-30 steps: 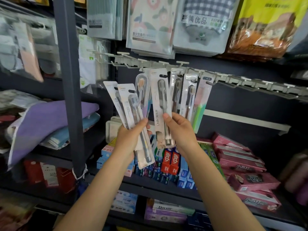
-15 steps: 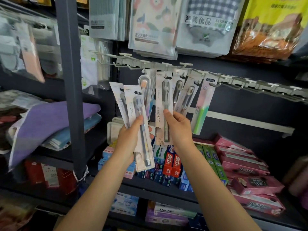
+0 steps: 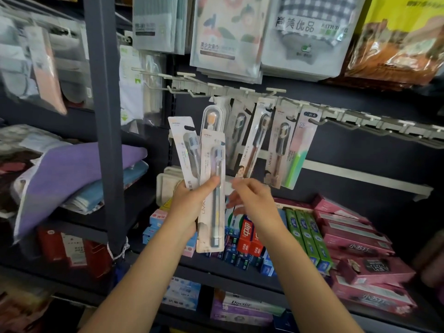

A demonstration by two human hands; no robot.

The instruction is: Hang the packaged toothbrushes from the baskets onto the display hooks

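My left hand (image 3: 192,203) grips two packaged toothbrushes fanned upward: a rear pack (image 3: 183,145) and a front pack (image 3: 212,188) with a dark-handled brush. My right hand (image 3: 254,200) is beside them, just to the right, with relaxed fingers and nothing in it. Above, a white hook rail (image 3: 240,92) carries several hanging toothbrush packs, among them a tilted one (image 3: 257,140) just above my right hand, and a green-handled pack (image 3: 300,150) furthest right. Bare hooks (image 3: 374,123) continue along the rail to the right.
A dark shelf post (image 3: 105,131) stands left of the hooks. Folded purple and blue towels (image 3: 79,174) lie on the left shelf. Toothpaste boxes (image 3: 348,231) fill the shelf below the hooks. Bagged towels (image 3: 307,34) hang above the rail.
My right hand has let go of the toothbrush pack, which now hangs tilted on the rail, and has dropped back toward the left hand. The left hand still holds its two packs.
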